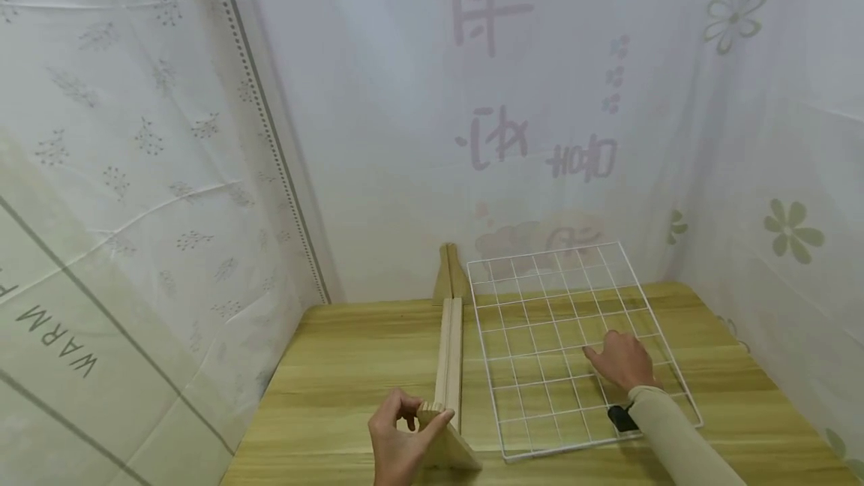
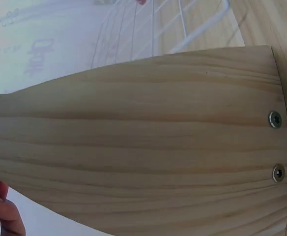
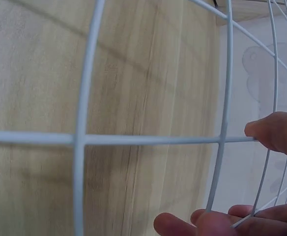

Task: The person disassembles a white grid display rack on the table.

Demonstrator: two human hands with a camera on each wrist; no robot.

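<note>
A light wooden stand has a long grooved rail [image 1: 449, 351], a far end piece [image 1: 450, 280] and a near end panel [image 1: 451, 450]. My left hand [image 1: 398, 437] pinches the narrow top of the near panel between thumb and fingers. Close up in the left wrist view, this panel [image 2: 148, 142] shows two metal screws [image 2: 275, 119] by its base. To the right of the stand, my right hand [image 1: 624, 360] grips a white wire grid [image 3: 79, 139], with the thumb on one side of the wires and fingers on the other. Shadows fall on the wood behind the wires.
Both things are over a wood-grain table [image 1: 351, 366]. White printed curtains [image 1: 378, 133] hang behind and on both sides. A black device [image 1: 621, 418] sits at my right wrist, close to the grid's near edge.
</note>
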